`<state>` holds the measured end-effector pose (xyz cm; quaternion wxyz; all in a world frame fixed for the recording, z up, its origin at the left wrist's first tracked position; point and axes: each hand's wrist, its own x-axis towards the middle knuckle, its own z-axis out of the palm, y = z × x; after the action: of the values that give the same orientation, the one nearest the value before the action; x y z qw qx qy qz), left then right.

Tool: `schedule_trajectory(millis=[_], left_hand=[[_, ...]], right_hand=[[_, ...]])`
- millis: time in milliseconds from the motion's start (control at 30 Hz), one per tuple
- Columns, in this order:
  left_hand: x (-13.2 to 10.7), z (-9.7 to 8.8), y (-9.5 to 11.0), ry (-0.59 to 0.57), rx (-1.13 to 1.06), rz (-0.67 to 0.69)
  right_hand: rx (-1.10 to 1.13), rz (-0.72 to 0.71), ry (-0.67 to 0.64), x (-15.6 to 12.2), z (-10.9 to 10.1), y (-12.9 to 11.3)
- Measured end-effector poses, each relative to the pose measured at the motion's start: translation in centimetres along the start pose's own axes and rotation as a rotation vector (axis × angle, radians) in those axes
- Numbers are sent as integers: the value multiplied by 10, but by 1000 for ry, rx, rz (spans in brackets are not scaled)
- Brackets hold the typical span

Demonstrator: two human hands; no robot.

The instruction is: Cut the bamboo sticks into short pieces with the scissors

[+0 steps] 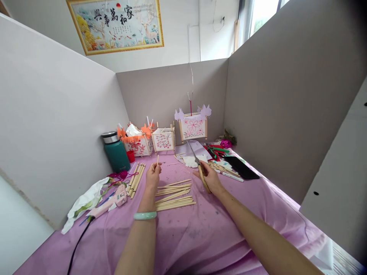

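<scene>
My left hand [153, 176] pinches a short wooden stick [157, 159] and holds it upright above the purple tablecloth [200, 233]. A pale green bangle [145, 215] sits on that wrist. My right hand [210, 178] grips a pair of scissors [196, 162] by the yellow handles, blades pointing up and to the left. Between and below both hands lies a pile of wooden sticks [173, 194]. A second bundle of sticks [136, 179] lies to the left of my left hand.
A pink glue gun [113, 200] with a black cord lies at the left beside white crumpled paper [84, 202]. At the back stand a teal flask [115, 152] and three paper lanterns [193, 128]. A black phone [242, 168] lies at the right. Grey partitions wall in the table.
</scene>
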<state>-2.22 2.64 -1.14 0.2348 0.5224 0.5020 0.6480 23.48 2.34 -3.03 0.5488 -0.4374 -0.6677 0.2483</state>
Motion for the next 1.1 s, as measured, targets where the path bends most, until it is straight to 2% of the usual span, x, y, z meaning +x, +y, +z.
schedule_trajectory(millis=[267, 467, 600, 767, 933, 1100], left_hand=[[3, -2, -12, 28, 16, -157], [-2, 0, -1, 10, -92, -164], [-6, -1, 14, -78, -285, -138], [-9, -3, 22, -143, -439, -198], [-13, 0, 20, -216, -445, -264], [-20, 6, 18, -333, -330, -303]], right_hand=[[-212, 17, -53, -2, -1, 4], [-435, -3, -80, -8, -7, 4], [-503, -32, -41, -8, -8, 4], [-551, -60, -77, -9, -7, 7], [-588, -62, -88, -11, -5, 9], [-639, -56, -82, -11, -7, 5]])
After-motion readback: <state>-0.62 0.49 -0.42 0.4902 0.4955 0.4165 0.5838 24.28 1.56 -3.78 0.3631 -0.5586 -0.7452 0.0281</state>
